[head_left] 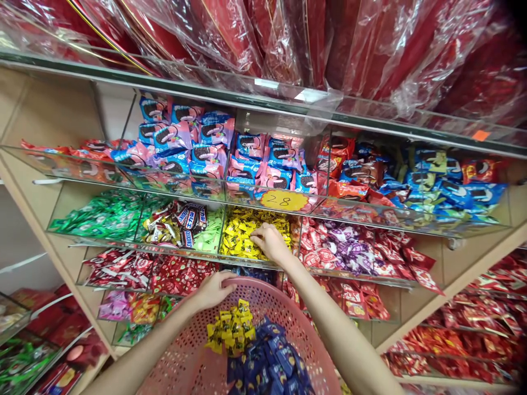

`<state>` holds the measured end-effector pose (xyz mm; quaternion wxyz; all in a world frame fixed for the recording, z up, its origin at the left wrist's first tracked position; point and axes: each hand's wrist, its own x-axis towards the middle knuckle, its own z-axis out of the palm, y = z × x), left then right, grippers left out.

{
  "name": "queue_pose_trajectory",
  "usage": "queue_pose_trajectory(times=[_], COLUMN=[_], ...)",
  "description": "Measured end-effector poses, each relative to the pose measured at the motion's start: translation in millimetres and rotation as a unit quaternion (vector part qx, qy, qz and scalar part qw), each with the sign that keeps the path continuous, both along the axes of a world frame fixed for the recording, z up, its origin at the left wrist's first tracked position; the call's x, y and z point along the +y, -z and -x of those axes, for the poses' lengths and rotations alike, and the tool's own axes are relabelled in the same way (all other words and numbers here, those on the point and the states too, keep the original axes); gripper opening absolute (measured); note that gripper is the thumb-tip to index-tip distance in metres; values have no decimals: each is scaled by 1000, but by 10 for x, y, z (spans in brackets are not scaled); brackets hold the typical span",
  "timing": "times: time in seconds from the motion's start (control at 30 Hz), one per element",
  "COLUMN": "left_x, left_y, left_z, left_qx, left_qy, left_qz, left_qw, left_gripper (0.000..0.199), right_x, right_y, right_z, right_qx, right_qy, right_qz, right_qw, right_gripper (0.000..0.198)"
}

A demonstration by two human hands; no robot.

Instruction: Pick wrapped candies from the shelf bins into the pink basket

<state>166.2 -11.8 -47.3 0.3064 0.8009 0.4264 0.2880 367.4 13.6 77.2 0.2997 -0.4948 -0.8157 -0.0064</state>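
Observation:
My left hand [214,291] is closed over the far rim of a pink perforated plastic basket [193,334]. Inside the basket, a small heap of yellow-wrapped candies [233,329] lies beside a larger pile of dark blue packets [272,362]. My right hand [269,241] reaches over the basket into a clear shelf bin of yellow-wrapped candies [236,227]. Its fingers are curled and pinched together at the candies' surface; whatever they grip is hidden.
Left of the yellow bin are chocolate bars [191,219] and green packets [102,211]; purple and red candies [346,249] lie right. Above is a glass-fronted shelf of blue-and-pink cookie packs [209,137] with a yellow price tag [286,200]. Plastic-wrapped red goods [230,33] stand on top.

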Motion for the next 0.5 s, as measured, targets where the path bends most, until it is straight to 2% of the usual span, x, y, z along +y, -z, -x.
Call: queue_pose_trajectory(times=[0.17,0.3,0.4,0.5], left_x=[11,10,-3,-15], left_y=[10,13,0,-16], left_z=[0,1,1,-3], left_qx=[5,5,9,15], left_qy=[-11,-11,-10,-11], left_qz=[8,5,0,-3], left_qw=[1000,1000,1000,1000], left_gripper=[37,36,35,35], right_x=[32,12,-55,-146], right_y=[43,16,-57,-95], right_z=[22,0,-22,-28], right_qx=[-11,16,33,9], right_qy=[-10,-26,-27,-7], right_qz=[50,46,6,-95], right_qw=[999,998,999,995], right_gripper=[17,15,14,15])
